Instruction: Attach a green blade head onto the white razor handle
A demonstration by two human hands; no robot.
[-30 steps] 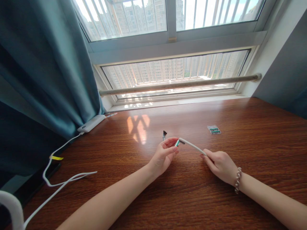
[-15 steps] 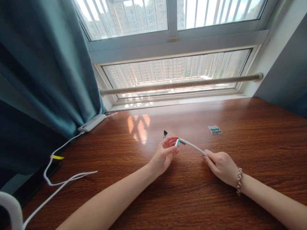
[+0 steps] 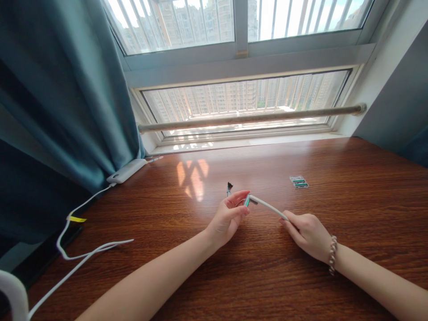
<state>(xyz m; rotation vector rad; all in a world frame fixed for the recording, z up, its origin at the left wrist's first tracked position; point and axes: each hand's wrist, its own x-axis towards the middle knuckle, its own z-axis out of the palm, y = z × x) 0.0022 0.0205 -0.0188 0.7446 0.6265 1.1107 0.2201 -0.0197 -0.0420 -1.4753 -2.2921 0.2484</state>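
A slim white brush (image 3: 270, 207) slants, dark bristles (image 3: 254, 202) down, beside a small green-striped piece (image 3: 247, 201).

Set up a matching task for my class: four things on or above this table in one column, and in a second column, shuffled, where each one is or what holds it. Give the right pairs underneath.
Things
1. Slender white curved handle
2. Small green-and-silver strip
3. Flat clear case with green strips
4. White oblong device with a cord

Places
A. Beside the foot of the blue curtain
B. In the fingers of the left hand
C. On the brown wooden table, beyond the right hand
D. Gripped by the right hand

Right pairs: 1-D, 2-B, 3-C, 4-A
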